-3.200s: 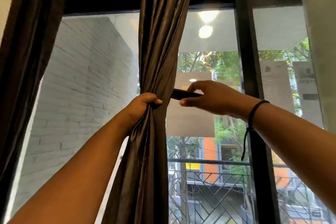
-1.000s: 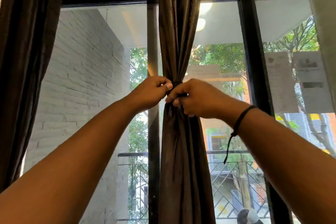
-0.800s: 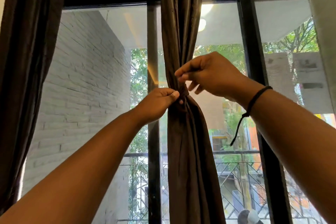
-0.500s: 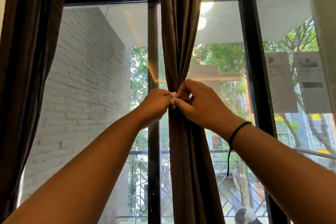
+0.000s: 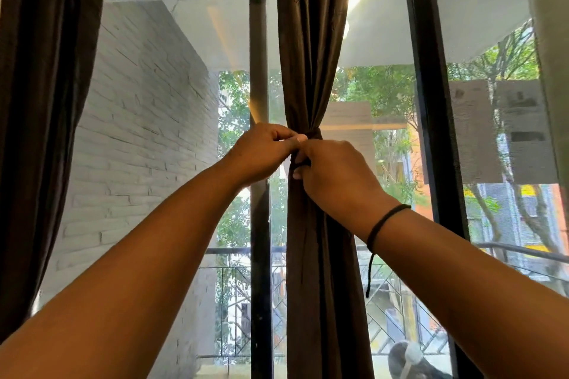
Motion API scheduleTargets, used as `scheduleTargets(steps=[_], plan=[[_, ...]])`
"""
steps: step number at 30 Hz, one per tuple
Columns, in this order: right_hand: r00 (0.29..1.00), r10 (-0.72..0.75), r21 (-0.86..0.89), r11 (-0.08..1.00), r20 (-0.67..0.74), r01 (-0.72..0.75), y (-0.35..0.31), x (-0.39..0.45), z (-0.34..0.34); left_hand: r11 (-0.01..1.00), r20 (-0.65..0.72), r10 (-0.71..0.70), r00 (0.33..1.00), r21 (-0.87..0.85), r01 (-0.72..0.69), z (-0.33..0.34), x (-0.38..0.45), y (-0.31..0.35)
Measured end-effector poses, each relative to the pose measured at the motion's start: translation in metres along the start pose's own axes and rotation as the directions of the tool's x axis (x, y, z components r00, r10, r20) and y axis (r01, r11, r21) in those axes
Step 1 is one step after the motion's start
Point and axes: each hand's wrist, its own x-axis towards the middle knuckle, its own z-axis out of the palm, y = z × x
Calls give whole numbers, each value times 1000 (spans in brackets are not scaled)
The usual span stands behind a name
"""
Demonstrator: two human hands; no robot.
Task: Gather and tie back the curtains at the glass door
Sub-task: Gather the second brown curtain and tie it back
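Fingers of both hands are curled and pinching at the dark tie band (image 5: 313,134) cinched round the middle curtain (image 5: 311,49): the left hand (image 5: 261,152) nips it from the left side, and the right hand (image 5: 334,177), with a black cord bracelet (image 5: 385,220) on its wrist, grips band and gathered cloth just beside it, the two hands touching. That curtain hangs bunched into a narrow column in front of the glass door (image 5: 381,40), beside its dark centre post. A second curtain (image 5: 46,86) hangs at the far left, and beyond the glass stand a white brick wall (image 5: 138,132), a balcony railing (image 5: 234,251) and trees.
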Motion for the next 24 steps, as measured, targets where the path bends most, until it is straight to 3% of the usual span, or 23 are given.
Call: scheduleTargets(steps=[2,5,8,11,16,20,24], plan=[[998,52,-18,999,47,-51,0,4,-9,994,-13,82,997,73,-81,-2,-1,-6],[989,39,-74,997,145,-28,-6,10,-25,984,51,174,983,26,-175,3,-7,-12],[986,-31,-67,997,166,43,-14,17,-43,969,10,202,979,-144,-199,12,-12,-16],[990,-115,-91,988,87,123,-12,27,-55,936,-72,184,980,-290,-197,13,-11,-15],[989,-101,36,994,-107,106,6,43,-55,943,-156,274,949,-153,-297,21,-12,-2],[998,-24,351,935,-61,45,14,43,-46,969,-188,191,963,-122,-216,25,-11,0],[996,-65,328,941,-60,82,22,43,-47,977,-268,209,941,18,-212,29,-16,4]])
